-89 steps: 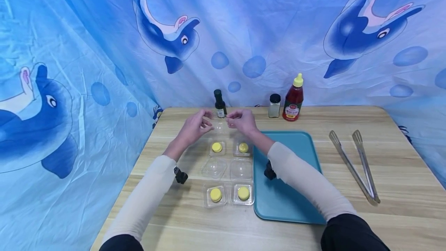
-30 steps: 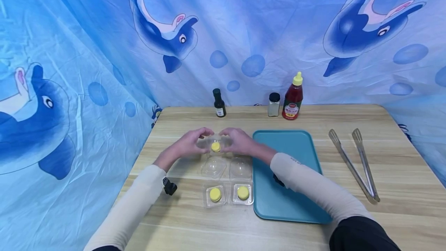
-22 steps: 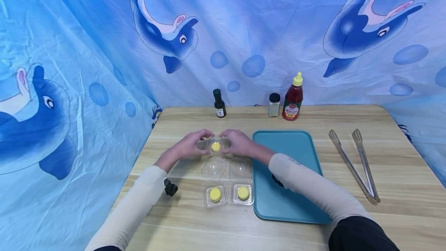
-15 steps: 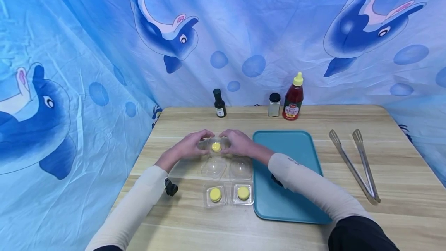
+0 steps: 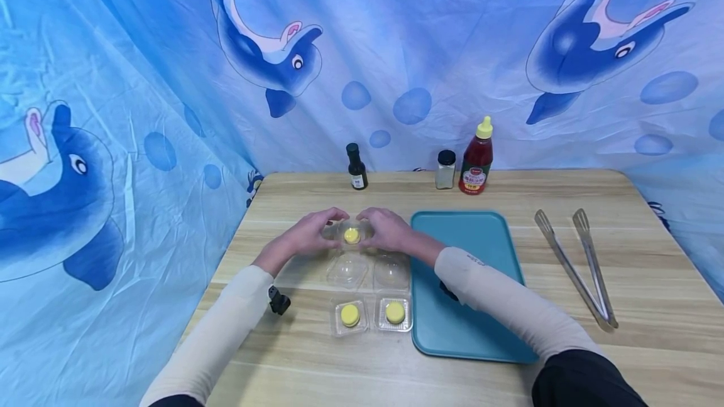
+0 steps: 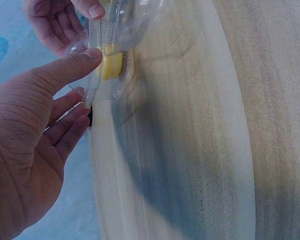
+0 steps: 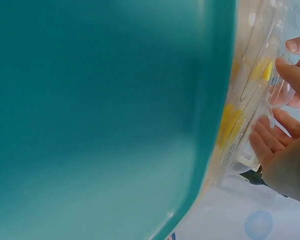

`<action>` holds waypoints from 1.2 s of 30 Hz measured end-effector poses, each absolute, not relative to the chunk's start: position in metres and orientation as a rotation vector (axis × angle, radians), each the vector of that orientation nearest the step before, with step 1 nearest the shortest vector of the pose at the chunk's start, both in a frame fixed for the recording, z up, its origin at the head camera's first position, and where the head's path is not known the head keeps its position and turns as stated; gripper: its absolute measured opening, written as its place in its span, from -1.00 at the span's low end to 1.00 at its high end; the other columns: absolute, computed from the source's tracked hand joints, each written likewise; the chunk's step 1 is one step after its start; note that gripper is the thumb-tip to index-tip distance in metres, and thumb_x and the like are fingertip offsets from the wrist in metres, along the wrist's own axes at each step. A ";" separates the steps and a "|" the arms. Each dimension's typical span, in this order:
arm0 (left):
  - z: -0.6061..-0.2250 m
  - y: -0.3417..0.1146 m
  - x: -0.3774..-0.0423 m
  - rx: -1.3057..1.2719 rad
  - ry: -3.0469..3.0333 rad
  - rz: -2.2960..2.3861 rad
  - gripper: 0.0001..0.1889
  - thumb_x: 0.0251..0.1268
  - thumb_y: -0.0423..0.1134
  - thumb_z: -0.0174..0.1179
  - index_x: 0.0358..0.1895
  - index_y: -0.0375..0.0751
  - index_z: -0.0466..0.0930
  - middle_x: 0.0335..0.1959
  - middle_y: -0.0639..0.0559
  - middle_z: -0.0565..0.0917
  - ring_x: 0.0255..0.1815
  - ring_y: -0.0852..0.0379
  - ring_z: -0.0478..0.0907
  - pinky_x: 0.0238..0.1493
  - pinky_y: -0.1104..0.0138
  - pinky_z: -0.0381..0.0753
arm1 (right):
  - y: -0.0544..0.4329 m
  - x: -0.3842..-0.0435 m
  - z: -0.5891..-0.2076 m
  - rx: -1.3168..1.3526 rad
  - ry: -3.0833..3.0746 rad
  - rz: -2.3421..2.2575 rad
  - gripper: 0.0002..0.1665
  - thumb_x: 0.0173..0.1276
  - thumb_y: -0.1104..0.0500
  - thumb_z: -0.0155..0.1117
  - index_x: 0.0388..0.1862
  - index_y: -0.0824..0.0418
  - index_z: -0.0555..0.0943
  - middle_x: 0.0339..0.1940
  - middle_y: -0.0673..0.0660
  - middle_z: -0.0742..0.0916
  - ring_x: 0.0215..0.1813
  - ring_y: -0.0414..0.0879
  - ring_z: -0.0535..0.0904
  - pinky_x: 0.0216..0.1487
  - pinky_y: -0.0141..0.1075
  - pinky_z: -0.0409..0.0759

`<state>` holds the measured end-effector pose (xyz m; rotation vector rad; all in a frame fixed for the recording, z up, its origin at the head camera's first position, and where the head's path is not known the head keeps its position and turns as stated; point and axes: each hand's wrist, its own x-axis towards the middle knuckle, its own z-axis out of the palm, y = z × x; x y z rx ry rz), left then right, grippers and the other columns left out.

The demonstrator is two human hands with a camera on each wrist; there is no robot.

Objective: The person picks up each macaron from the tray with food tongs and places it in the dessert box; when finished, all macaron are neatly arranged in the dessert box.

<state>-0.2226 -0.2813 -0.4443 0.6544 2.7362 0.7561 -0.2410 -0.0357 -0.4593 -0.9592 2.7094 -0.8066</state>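
Between both hands is a clear plastic clamshell box with a yellow macaron inside. My left hand pinches its left rim, thumb on top and fingers beneath, as the left wrist view shows. From the other side my right hand grips the rim with its thumb and fingers. The domed lid lies over the macaron. A second box with a macaron sits beside the tray in the right wrist view; the right hand hides it in the head view. Nearer me, two boxes with macarons have their lids folded back.
A teal tray lies just right of the boxes, under my right forearm. Steel tongs rest spread farther right. Along the back stand a small dark bottle, a black-capped jar and a red sauce bottle.
Both hands have come towards me from near the dark bottle, bringing the raised lid down over the macaron. In the last half second they have hardly moved.
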 end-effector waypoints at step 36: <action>-0.438 -0.270 -0.226 0.648 2.747 0.516 -0.28 0.24 -0.14 0.57 0.44 -0.12 0.46 0.45 -0.14 0.57 0.49 -0.17 0.45 0.57 -0.06 0.37 | -0.028 -0.236 -0.459 -0.944 2.709 -0.787 0.00 0.18 0.00 0.73 0.53 0.23 0.48 0.41 0.22 0.65 0.38 0.11 0.58 0.44 0.00 0.56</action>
